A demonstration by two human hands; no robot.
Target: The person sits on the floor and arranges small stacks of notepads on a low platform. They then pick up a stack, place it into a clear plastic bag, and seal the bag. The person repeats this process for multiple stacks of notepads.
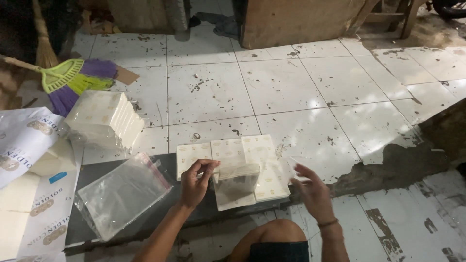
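left hand (pixel 195 180) pinches a clear sleeve (pixel 236 185) with a cream card pack half in, right hand (pixel 313 189) spread beside it, loose packs (pixel 228 151) on the floor unbagged, empty sleeves (pixel 121 193) waiting.

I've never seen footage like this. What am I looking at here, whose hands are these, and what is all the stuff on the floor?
There is no machine: a person wears a camera on the head, so the one picture looks down at their own two hands. The left hand pinches the top of a clear bag with a pale pack inside. The right hand is open beside it, holding nothing I can make out. Under the bag, cream packs lie in a row, partly on a dark mat and partly on the tiled floor. To the left are empty clear bags, a wrapped stack of packs and a green and purple broom.
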